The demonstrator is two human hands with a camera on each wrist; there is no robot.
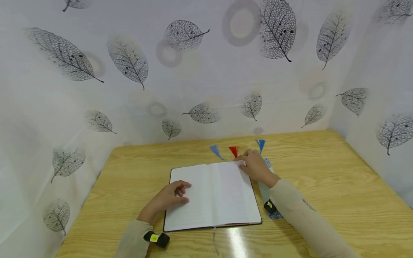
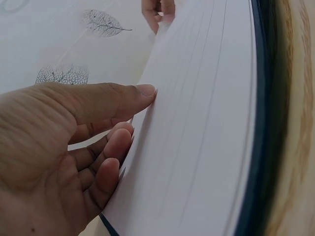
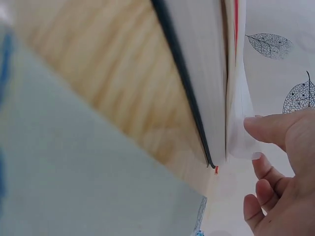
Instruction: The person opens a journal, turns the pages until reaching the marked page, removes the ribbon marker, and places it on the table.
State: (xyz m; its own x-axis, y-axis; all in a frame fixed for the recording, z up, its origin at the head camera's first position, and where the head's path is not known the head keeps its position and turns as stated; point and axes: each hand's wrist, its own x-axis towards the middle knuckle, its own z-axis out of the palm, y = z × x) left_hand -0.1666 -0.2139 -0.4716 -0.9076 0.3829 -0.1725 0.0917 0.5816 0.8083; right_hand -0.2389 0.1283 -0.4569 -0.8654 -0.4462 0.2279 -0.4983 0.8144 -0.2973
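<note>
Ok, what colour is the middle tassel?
The middle tassel is red; the head view shows it best.

Setting: desk nook, walled on three sides; home or office, cannot be told. Desk [image 1: 322, 161]: wood-grain top, rounded far corners. Wall covering [image 1: 209, 75]: pale, printed with skeleton leaves and faint rings; behind the desk and along its left and right sides. Notebook [image 1: 230, 193]: lined, open, on the desk. Coloured tassels [image 1: 233, 151]: toward the desk's far edge.
</note>
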